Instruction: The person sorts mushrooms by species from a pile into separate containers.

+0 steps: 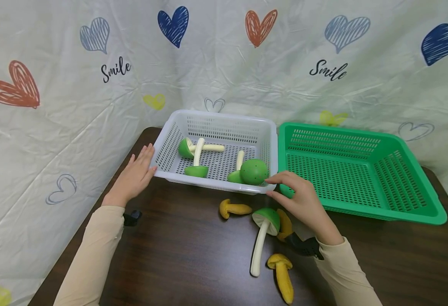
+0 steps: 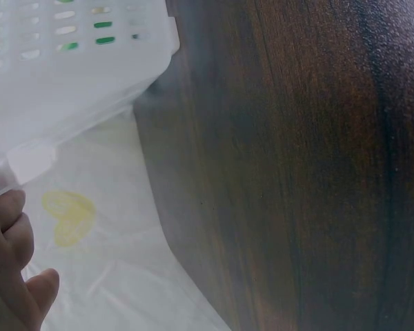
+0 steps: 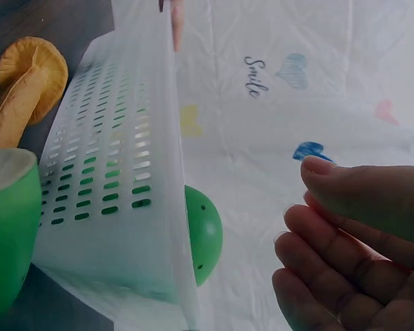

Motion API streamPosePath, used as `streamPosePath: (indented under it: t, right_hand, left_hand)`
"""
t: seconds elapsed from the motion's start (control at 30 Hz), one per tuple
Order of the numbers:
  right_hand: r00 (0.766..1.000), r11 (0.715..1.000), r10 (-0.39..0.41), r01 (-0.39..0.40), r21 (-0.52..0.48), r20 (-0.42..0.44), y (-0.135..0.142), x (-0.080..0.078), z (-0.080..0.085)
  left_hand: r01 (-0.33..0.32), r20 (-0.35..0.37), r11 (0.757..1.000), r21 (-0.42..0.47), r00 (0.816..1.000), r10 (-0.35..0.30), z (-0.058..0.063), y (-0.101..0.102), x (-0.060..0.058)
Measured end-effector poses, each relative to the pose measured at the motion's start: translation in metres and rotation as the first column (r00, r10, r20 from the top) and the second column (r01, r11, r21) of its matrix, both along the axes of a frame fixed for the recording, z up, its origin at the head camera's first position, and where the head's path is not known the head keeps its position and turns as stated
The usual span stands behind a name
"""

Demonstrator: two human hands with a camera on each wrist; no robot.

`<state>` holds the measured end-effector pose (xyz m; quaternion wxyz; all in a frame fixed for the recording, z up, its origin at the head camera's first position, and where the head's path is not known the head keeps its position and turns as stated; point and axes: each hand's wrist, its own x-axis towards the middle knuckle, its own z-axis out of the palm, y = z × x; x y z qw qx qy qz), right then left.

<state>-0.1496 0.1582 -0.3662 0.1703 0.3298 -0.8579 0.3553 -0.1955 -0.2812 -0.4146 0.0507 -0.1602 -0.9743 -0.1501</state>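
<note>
My left hand [image 1: 132,176] rests with straight fingers against the left rim of the white basket [image 1: 212,182]. Beside the basket's front right corner is my right hand [image 1: 302,197], thumb and fingers apart with nothing between them. Right by its fingertips, inside the basket, sits a toy mushroom with a round green cap [image 1: 253,171]; that cap [image 3: 204,234] shows above the rim in the right wrist view. Several green-capped mushrooms lie in this basket, among them one at the front [image 1: 196,171]. Below the right hand, another green-capped mushroom [image 1: 261,242] lies on the table.
A green basket [image 1: 361,210] stands right of the white one. On the dark wooden table [image 1: 178,255] lie yellow mushrooms: one near the white basket [image 1: 234,208], one at the front [image 1: 283,278], and one partly hidden [image 1: 285,225] behind the green cap. A patterned cloth [image 1: 224,63] hangs behind.
</note>
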Motion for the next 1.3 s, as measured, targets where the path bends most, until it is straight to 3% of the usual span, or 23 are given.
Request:
streamPosePath:
  t: [0.57, 0.97, 1.17, 1.3]
  right_hand:
    - [0.999, 0.998, 0.042, -0.043, 0.043, 0.015, 0.02, 0.023, -0.011]
    - [0.986, 0.983, 0.165, -0.165, 0.077, 0.006, 0.029, 0.029, -0.022]
    - [0.989, 0.987, 0.144, -0.146, 0.072, 0.027, 0.027, 0.035, -0.035]
    - [0.996, 0.992, 0.083, -0.086, 0.093, 0.032, 0.024, 0.038, -0.041]
  left_hand:
    - [0.001, 0.002, 1.0, 0.008, 1.0, -0.001, -0.002, -0.001, -0.002]
    - [-0.002, -0.001, 1.0, 0.01, 1.0, 0.002, -0.004, -0.002, -0.002]
    - [-0.004, 0.003, 1.0, 0.013, 1.0, 0.004, -0.004, -0.003, -0.002]
    - [-0.003, 0.0, 1.0, 0.006, 1.0, 0.003, -0.003, -0.002, -0.002]
